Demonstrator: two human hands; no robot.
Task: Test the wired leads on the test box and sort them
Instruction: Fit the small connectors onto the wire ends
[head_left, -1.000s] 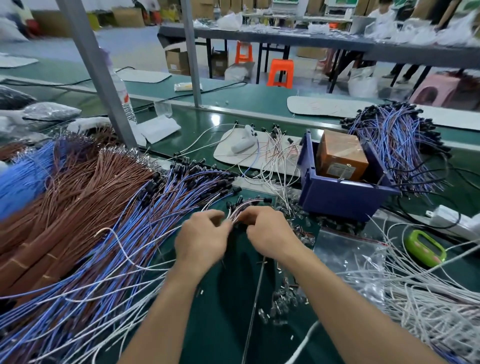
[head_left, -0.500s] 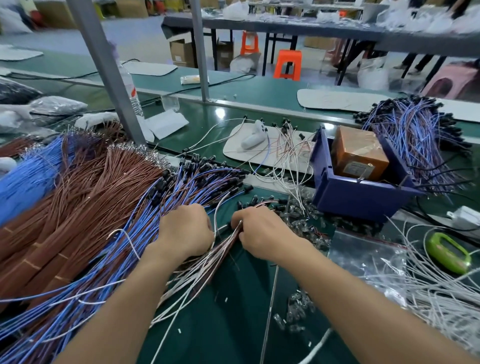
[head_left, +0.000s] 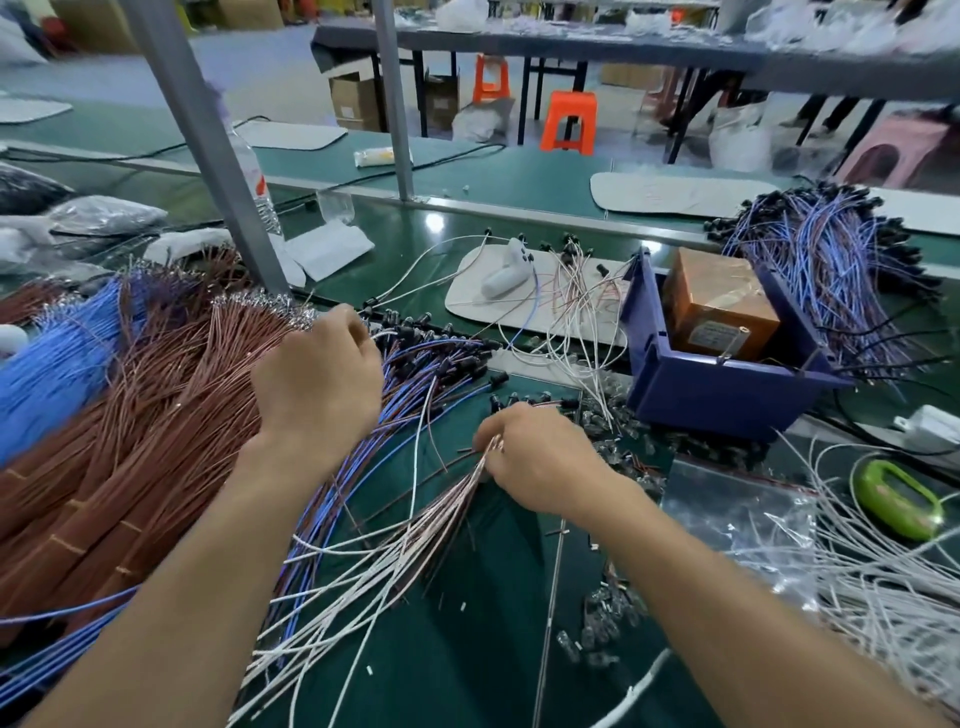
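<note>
Leftward since the earlier frame, my left hand (head_left: 317, 384) is shifting onto the blue pile (head_left: 415, 374), grip not discernible, while my right hand (head_left: 540, 457) is pinching the leads (head_left: 415, 530), a white-and-brown fan lying on the mat (head_left: 493, 649); sorting is seemingly proceeding, next requiring the test box (head_left: 722, 312).

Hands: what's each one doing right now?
Left hand: fingers curled over the lead pile; grip cannot be told.
Right hand: closed, pinching the white lead bundle.
</note>
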